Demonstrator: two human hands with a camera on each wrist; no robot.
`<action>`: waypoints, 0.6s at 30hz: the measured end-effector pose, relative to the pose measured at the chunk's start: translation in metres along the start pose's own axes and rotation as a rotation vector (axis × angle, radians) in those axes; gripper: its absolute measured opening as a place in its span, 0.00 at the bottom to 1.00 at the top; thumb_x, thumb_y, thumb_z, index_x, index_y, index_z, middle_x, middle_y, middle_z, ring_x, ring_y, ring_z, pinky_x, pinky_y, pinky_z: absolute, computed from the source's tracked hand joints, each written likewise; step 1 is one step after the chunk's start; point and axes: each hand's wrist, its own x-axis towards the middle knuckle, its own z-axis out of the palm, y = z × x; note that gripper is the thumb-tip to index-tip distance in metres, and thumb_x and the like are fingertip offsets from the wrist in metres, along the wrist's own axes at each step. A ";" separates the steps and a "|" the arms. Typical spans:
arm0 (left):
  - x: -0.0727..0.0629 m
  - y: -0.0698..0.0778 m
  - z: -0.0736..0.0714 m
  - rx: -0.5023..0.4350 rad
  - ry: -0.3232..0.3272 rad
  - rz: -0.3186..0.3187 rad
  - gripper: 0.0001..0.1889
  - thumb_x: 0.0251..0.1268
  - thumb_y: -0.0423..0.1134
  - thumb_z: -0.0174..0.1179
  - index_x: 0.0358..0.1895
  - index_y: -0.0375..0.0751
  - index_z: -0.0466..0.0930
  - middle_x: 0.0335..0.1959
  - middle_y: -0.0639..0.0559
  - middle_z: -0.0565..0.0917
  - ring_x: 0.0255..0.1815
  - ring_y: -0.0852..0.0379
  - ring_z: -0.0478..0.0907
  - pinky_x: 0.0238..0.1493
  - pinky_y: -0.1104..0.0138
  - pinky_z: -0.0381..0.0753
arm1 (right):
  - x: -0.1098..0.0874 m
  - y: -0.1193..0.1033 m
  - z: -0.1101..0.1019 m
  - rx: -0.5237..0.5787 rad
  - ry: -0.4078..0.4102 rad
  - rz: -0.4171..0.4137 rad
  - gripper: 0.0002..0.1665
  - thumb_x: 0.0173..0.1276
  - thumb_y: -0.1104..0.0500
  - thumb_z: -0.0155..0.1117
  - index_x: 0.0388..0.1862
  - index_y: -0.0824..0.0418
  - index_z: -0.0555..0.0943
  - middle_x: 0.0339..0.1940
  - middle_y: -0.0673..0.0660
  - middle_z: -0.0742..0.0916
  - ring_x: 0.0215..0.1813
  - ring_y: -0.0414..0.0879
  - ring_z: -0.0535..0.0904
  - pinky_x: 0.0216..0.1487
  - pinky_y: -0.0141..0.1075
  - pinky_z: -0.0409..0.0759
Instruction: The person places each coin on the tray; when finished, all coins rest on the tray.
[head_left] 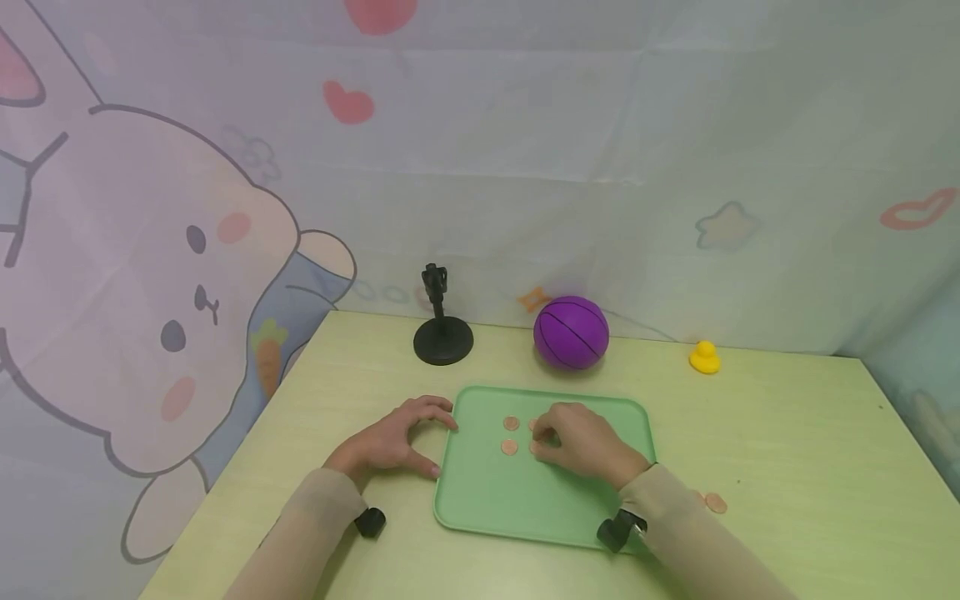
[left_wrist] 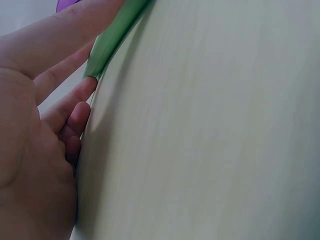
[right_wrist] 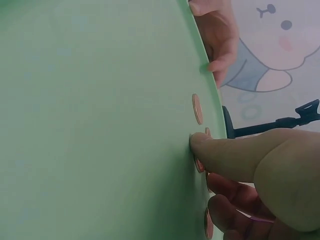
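From the head view, we are working over a green tray point(head_left: 495, 500), and our step appears to be setting coins point(head_left: 509, 447) in rows on it. Our left hand point(head_left: 393, 437) is spreading its thumb and fingers wide, touching the tray's left rim. Our right hand point(head_left: 585, 439) is bending over the coins, finger and thumb close together; 4 coins are showing there in 2 rows of 2, with 2 of them partly hidden. 2 loose coins point(head_left: 716, 502) are lying on the table point(head_left: 810, 467) right of the tray, 1 partly behind our sleeve point(head_left: 697, 537).

From the left wrist, we are seeing fingertips touching the tray's edge, with no coin showing.

From the right wrist, we are making out 5 coins on the tray, our thumb point(right_wrist: 220, 152) covering part of 1. The grip is looking narrow, but we cannot tell whether it is pinching that coin. We are probably needing a clean lift next, without dragging its neighbours. The coins are looking thin, round and copper-coloured, their markings showing too small to read.
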 end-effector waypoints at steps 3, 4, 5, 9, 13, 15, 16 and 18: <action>0.000 0.000 0.000 -0.001 -0.001 -0.002 0.33 0.47 0.46 0.85 0.60 0.55 0.83 0.76 0.49 0.69 0.80 0.41 0.57 0.78 0.37 0.50 | 0.001 -0.002 0.000 0.006 0.006 0.014 0.04 0.67 0.58 0.76 0.38 0.56 0.91 0.43 0.51 0.92 0.46 0.46 0.88 0.49 0.44 0.86; 0.000 0.000 0.000 0.000 -0.001 -0.004 0.33 0.47 0.46 0.85 0.60 0.55 0.83 0.76 0.49 0.69 0.80 0.41 0.57 0.78 0.38 0.50 | 0.001 -0.002 0.000 0.008 0.007 0.016 0.03 0.66 0.58 0.75 0.38 0.56 0.91 0.43 0.51 0.92 0.46 0.46 0.88 0.49 0.44 0.86; 0.000 0.000 0.000 0.002 -0.002 -0.004 0.33 0.47 0.46 0.85 0.60 0.55 0.83 0.76 0.49 0.69 0.80 0.42 0.57 0.78 0.38 0.50 | 0.001 -0.002 0.000 0.009 0.008 0.016 0.03 0.66 0.58 0.75 0.38 0.56 0.91 0.44 0.51 0.92 0.46 0.46 0.88 0.49 0.44 0.86; 0.001 0.001 -0.001 0.011 -0.004 -0.001 0.33 0.47 0.46 0.85 0.60 0.56 0.83 0.76 0.49 0.69 0.80 0.42 0.57 0.78 0.38 0.51 | 0.000 0.001 -0.002 0.015 0.005 0.010 0.06 0.66 0.55 0.76 0.40 0.55 0.91 0.43 0.49 0.91 0.45 0.43 0.85 0.49 0.43 0.85; 0.001 0.001 -0.001 0.014 -0.007 0.004 0.33 0.47 0.47 0.85 0.60 0.56 0.83 0.76 0.49 0.69 0.80 0.41 0.57 0.78 0.38 0.51 | -0.004 0.011 -0.012 0.044 0.018 -0.020 0.10 0.65 0.52 0.78 0.42 0.55 0.92 0.36 0.45 0.89 0.37 0.39 0.80 0.43 0.38 0.81; 0.001 0.001 -0.001 0.016 -0.007 0.004 0.33 0.46 0.47 0.85 0.60 0.56 0.83 0.76 0.48 0.69 0.80 0.41 0.57 0.78 0.38 0.51 | -0.007 0.019 -0.020 0.066 0.030 -0.040 0.09 0.66 0.53 0.77 0.40 0.56 0.91 0.34 0.44 0.88 0.33 0.39 0.78 0.40 0.36 0.79; 0.001 0.001 -0.001 0.015 -0.006 0.001 0.33 0.47 0.47 0.85 0.60 0.56 0.83 0.76 0.49 0.69 0.80 0.41 0.56 0.78 0.38 0.51 | -0.009 0.023 -0.024 0.073 0.036 -0.049 0.07 0.67 0.54 0.77 0.39 0.55 0.91 0.34 0.44 0.88 0.32 0.39 0.77 0.39 0.35 0.79; 0.001 0.000 -0.001 0.015 -0.005 -0.003 0.33 0.47 0.47 0.85 0.60 0.56 0.83 0.76 0.49 0.69 0.80 0.41 0.56 0.78 0.38 0.51 | -0.014 0.031 -0.032 0.087 0.036 -0.053 0.05 0.68 0.56 0.75 0.39 0.55 0.90 0.34 0.44 0.87 0.32 0.38 0.77 0.38 0.34 0.79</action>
